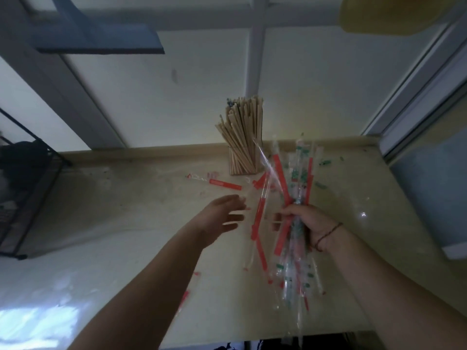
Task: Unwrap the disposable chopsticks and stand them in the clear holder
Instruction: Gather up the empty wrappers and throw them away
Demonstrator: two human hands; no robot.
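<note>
The fingers (290, 214) of the right hand (312, 227) are curled round a thick bunch of clear plastic wrappers (294, 188) printed with red and green bands, and they pinch the bunch near its middle, so that it fans out above and below the grip. Whether any of these sleeves still has chopsticks inside cannot be told; most look flat and empty. The left hand (222, 218) hovers just left of the bunch with its fingers spread and relaxed, holding nothing; it is blurred.

Beyond the hands, the clear holder (241, 161) stands upright at the back edge of the desk (141, 218), close to the wall, and is packed with bare wooden chopsticks (238, 122) that splay out above its rim. Going by that, the unwrapping and standing look largely or wholly done, and what seems left is clearing the waste. A loose red-banded wrapper (222, 183) lies on the desk left of the holder, another long one (257, 223) lies between the hands, and small red and green scraps (324, 162) are scattered near the holder and toward the right edge.

The red bands carry pale print, and the green marks look like a repeated pattern or logo, but none of it is sharp enough to read, so no brand can be named.
</note>
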